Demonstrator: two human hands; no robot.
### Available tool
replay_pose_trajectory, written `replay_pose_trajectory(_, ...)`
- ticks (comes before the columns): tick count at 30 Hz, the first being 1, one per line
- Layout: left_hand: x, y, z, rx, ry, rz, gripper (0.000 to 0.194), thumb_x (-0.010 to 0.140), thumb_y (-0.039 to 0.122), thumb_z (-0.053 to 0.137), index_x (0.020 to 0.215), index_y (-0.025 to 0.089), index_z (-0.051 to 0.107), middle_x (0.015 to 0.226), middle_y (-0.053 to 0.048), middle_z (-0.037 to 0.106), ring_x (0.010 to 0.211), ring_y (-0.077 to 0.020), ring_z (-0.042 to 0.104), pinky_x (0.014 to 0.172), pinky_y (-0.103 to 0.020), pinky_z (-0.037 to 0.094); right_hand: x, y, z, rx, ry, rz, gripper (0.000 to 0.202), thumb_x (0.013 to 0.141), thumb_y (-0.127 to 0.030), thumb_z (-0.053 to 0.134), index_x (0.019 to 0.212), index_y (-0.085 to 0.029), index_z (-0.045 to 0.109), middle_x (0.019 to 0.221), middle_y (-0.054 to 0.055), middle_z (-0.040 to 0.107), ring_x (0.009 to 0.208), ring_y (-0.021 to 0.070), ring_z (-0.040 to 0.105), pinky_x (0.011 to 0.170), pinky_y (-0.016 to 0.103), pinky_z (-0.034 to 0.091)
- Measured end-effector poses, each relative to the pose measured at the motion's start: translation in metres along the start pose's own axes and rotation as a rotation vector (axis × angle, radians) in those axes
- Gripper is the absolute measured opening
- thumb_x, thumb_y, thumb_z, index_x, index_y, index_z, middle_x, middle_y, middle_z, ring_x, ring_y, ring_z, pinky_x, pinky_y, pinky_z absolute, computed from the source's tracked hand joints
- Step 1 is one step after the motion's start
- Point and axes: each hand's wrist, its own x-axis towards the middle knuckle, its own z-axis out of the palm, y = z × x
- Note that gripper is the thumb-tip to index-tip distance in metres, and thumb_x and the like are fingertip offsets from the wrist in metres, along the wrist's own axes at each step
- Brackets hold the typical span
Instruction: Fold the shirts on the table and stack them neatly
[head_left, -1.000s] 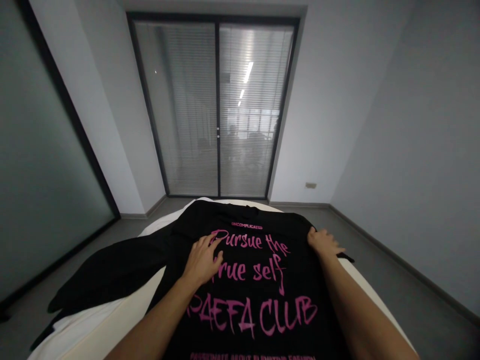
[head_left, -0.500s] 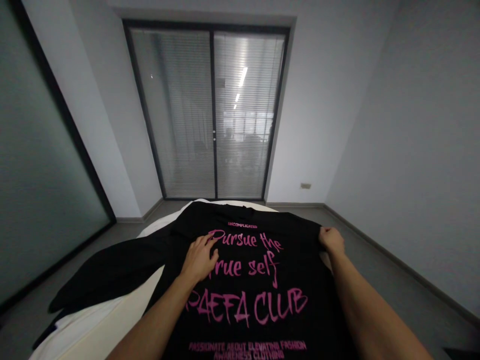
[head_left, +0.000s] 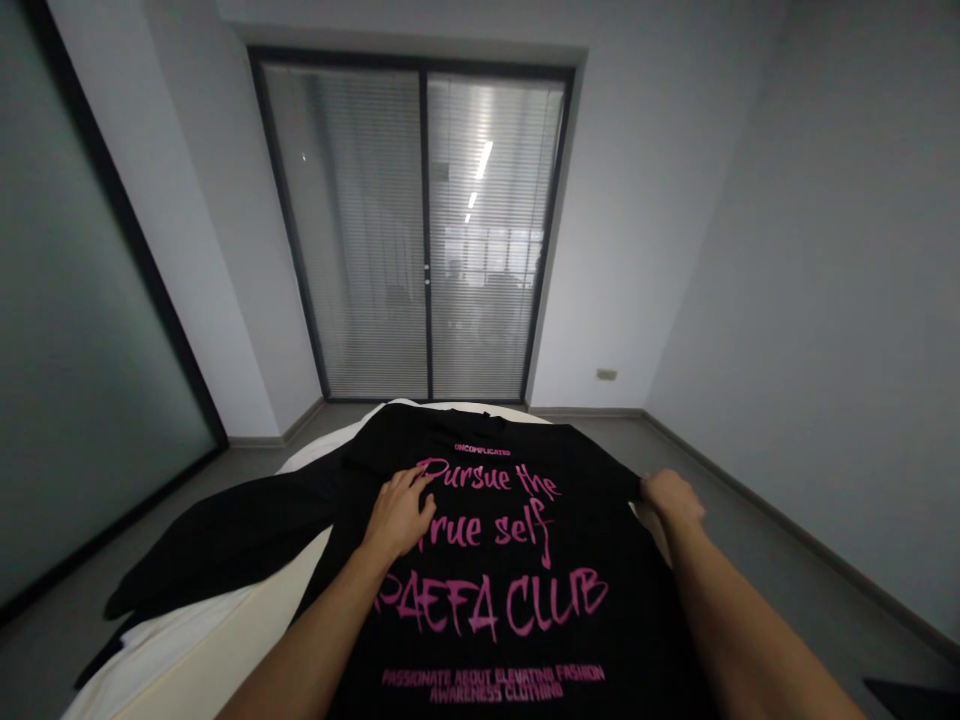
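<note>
Where the left hand (head_left: 401, 512) rests palm-down, a black T-shirt (head_left: 491, 555) lies laid out across the pale surface (head_left: 229, 640).
That hand's fingers are loosely spread over the edge of the pink lettering (head_left: 491, 607); the cloth looks light, soft and limp, hardly fragile but quick to wrinkle, so hems and seams should give the best hold. Farther right, the right hand (head_left: 671, 497) pinches the sleeve's end (head_left: 621, 477) between its fingers.

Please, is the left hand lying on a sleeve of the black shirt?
No, the left hand lies on the body of the black shirt, partly covering the pink lettering.
</note>
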Motion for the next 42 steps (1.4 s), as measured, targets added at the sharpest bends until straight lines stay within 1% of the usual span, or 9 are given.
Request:
replay_pose_trajectory(7,-0.001,0.0,0.0,-0.016,0.011,-0.007,0.035,0.093,0.027,0.051,0.123,0.021,0.067,0.137,-0.008,0.06,0.128,-0.0252,0.049,0.108,-0.043,0.04,-0.017,-0.013,-0.005,-0.008,-0.084,0.037,0.037,0.089,-0.035,0.055,0.108,-0.008,0.072,0.112,0.027,0.068,0.107,0.0393,0.067,0.083,0.046,0.055)
replay_pose_trajectory(15,-0.001,-0.001,0.001,0.001,0.019,0.002,0.034,0.093,0.027,0.051,0.122,0.02,0.068,0.136,-0.009,0.061,0.127,-0.0258,0.05,0.106,-0.043,0.041,-0.05,-0.035,-0.014,0.025,0.083,-0.064,0.042,0.102,-0.036,0.027,0.132,-0.021,0.053,0.122,0.019,0.064,0.112,0.0342,0.064,0.088,0.051,0.05)
replay_pose_trajectory(19,-0.001,-0.001,0.001,0.002,0.018,0.008,0.035,0.093,0.027,0.05,0.123,0.019,0.067,0.137,-0.009,0.06,0.129,-0.0254,0.05,0.107,-0.043,0.041,-0.07,-0.059,-0.013,0.035,0.194,-0.41,0.036,0.102,-0.035,0.032,0.125,-0.021,0.057,0.122,0.016,0.064,0.114,0.0275,0.061,0.093,0.04,0.047)
replay_pose_trajectory(22,-0.001,-0.001,0.001,0.0,0.01,0.01,0.035,0.093,0.027,0.05,0.123,0.019,0.067,0.137,-0.008,0.06,0.129,-0.0257,0.05,0.107,-0.043,0.042,-0.085,-0.072,-0.009,-0.01,0.084,-0.703,0.035,0.099,-0.044,0.042,0.103,-0.022,0.068,0.109,0.011,0.07,0.11,0.0256,0.062,0.094,0.034,0.045)
replay_pose_trajectory(25,-0.001,-0.002,0.001,-0.004,0.011,0.013,0.035,0.093,0.027,0.05,0.122,0.02,0.068,0.137,-0.008,0.06,0.128,-0.0263,0.05,0.106,-0.043,0.042,-0.091,-0.077,-0.003,0.01,0.022,-0.596,0.044,0.098,-0.052,0.038,0.1,-0.023,0.07,0.101,0.01,0.071,0.099,0.0257,0.065,0.088,0.035,0.047)
replay_pose_trajectory(28,-0.001,-0.003,0.002,-0.015,0.015,0.015,0.035,0.092,0.026,0.05,0.121,0.02,0.068,0.137,-0.008,0.061,0.128,-0.0265,0.05,0.106,-0.044,0.042,-0.088,-0.075,0.003,0.027,0.149,-0.349,0.054,0.094,-0.057,0.043,0.124,-0.016,0.062,0.123,0.019,0.063,0.115,0.0324,0.058,0.094,0.042,0.045)
replay_pose_trajectory(31,-0.001,-0.004,0.003,-0.025,0.014,0.007,0.035,0.092,0.026,0.051,0.122,0.021,0.068,0.137,-0.008,0.06,0.129,-0.0264,0.05,0.106,-0.044,0.042,-0.079,-0.072,0.009,-0.01,0.057,-0.203,0.078,0.083,-0.071,0.05,0.129,-0.009,0.059,0.135,0.027,0.053,0.129,0.0414,0.045,0.102,0.054,0.038)
replay_pose_trajectory(36,-0.001,-0.004,0.003,-0.026,0.015,0.013,0.034,0.092,0.025,0.051,0.121,0.022,0.068,0.137,-0.008,0.06,0.129,-0.0261,0.05,0.106,-0.044,0.041,-0.068,-0.072,0.018,0.066,-0.086,-0.24,0.042,0.08,-0.051,0.065,0.112,-0.023,0.067,0.121,0.012,0.066,0.127,0.0378,0.05,0.102,0.055,0.038)
replay_pose_trajectory(42,-0.001,-0.005,0.004,-0.018,0.007,0.011,0.035,0.091,0.023,0.051,0.122,0.021,0.067,0.137,-0.008,0.06,0.128,-0.0249,0.049,0.107,-0.043,0.041,-0.069,-0.078,0.013,0.192,-0.018,-0.256,0.024,0.089,-0.031,0.053,0.107,-0.023,0.066,0.106,0.009,0.072,0.103,0.0253,0.066,0.085,0.034,0.048)
